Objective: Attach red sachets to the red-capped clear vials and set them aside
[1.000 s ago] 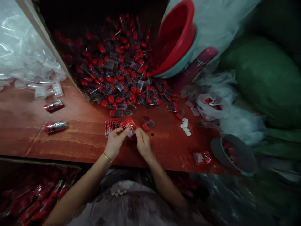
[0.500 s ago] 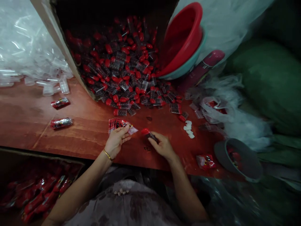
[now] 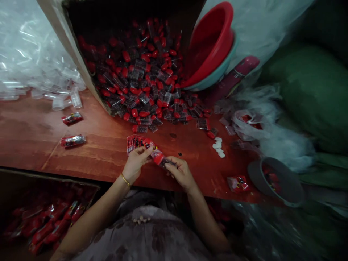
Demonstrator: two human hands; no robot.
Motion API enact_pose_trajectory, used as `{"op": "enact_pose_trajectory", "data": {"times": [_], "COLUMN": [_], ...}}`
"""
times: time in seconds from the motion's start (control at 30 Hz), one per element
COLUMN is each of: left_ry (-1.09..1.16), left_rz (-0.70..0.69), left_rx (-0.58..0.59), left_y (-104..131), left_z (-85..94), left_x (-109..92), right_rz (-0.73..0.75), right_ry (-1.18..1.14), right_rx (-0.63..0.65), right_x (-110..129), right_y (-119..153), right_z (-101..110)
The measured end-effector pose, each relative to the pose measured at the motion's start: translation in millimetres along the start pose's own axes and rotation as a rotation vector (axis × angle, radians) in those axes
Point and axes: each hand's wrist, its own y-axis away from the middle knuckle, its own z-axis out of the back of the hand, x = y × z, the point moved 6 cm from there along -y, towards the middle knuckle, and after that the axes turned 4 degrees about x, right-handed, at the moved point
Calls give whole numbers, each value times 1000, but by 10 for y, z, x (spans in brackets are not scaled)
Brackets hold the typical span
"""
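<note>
My left hand [image 3: 137, 161] pinches the top wrapper of a fanned stack of red printed wrappers [image 3: 133, 141] near the table's front edge. In my right hand [image 3: 181, 172] is a small clear tube with a red cap [image 3: 158, 158], held by its dark-filled body. The tube's red end points left and meets the wrapper at my left fingertips; whether it is inside the wrapper is hard to tell. Beyond my hands, a heap of similar red-capped tubes [image 3: 144, 88] spills from a cardboard box [image 3: 74, 59] lying open.
Two wrapped pieces [image 3: 73, 140] lie at left, below clear empty tubes [image 3: 62, 83]. At right are white pieces [image 3: 218, 147], a red packet [image 3: 238, 184], a grey bowl [image 3: 282, 181] and plastic bags. Red and teal basins [image 3: 227, 21] lean behind. A box of red packets [image 3: 51, 224] sits lower left.
My right hand has moved slightly left and down, bringing the tube's red end to the wrapper in my left hand. The view has shifted slightly.
</note>
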Motion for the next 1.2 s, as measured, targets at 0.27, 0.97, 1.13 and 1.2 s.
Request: {"op": "enact_pose_trajectory", "data": {"times": [0.27, 0.97, 1.13, 1.2], "left_ry": [6, -76, -178, -194], "left_rz": [-66, -168, -195, -227], "left_rx": [10, 91, 192, 181], "left_y": [2, -10, 39, 57], "left_z": [-5, -65, -137, -126], "left_x": [-12, 84, 102, 98], "right_rz": [58, 94, 54, 70], "right_ry": [-19, -184, -353, -302], "right_rx": [-43, -91, -163, -179], "right_x": [10, -215, -229, -206], "right_y": [7, -19, -33, -22], "right_z": [-48, -228, -328, -332]}}
